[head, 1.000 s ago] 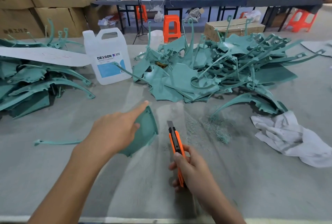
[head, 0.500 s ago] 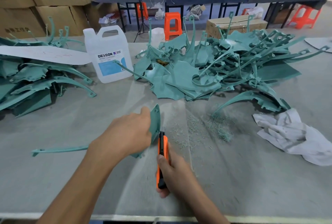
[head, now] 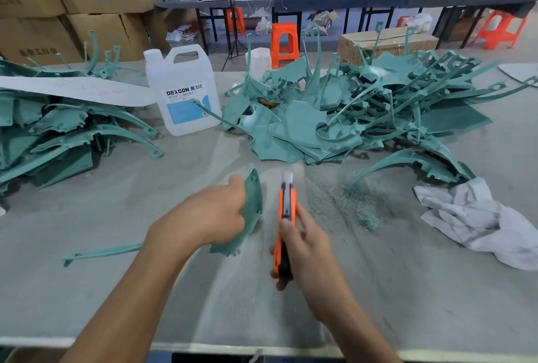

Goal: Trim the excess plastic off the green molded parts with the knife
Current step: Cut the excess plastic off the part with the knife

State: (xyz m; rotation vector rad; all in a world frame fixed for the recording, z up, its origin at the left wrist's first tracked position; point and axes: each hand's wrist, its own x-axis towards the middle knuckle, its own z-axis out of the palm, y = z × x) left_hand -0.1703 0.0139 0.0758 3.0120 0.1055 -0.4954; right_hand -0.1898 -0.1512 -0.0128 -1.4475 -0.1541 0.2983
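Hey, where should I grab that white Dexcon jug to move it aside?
Probably the loop handle on top of the white jug, reaching down from above: the jug stands upright, the handle is open through, and a green strip crosses its front.

We list one grey table, on it a heap of green parts at our left, a larger heap far right, a white jug between them, green shavings beside a crumpled white rag
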